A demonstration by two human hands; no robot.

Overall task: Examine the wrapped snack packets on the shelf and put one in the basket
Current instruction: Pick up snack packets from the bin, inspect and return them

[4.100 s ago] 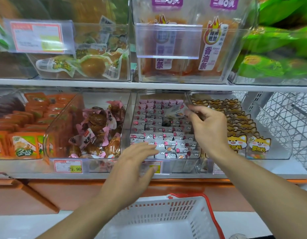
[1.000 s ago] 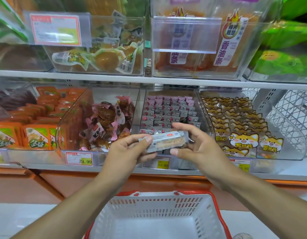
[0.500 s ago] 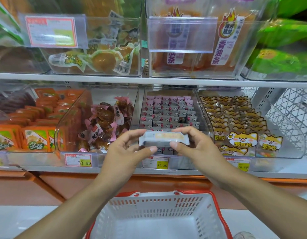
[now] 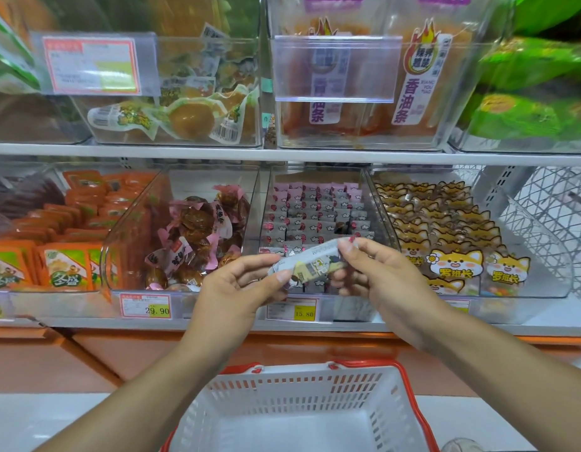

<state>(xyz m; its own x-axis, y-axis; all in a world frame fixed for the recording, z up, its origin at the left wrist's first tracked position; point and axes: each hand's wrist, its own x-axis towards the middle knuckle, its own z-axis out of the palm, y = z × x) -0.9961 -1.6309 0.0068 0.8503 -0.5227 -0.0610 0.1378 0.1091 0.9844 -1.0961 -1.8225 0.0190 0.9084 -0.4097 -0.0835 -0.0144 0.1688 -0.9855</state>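
Both hands, left hand (image 4: 240,285) and right hand (image 4: 377,275), pinch one snack packet (image 4: 312,264) by its ends, so it's the examining step. Next it should drop into the white basket (image 4: 302,386) below.

White basket (image 4: 302,396) with red rim; grey-and-cream packet (image 4: 310,264); orange sachets (image 4: 65,264)

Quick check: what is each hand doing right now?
Left hand: pinching the left end of the snack packet.
Right hand: pinching the same packet's right end.
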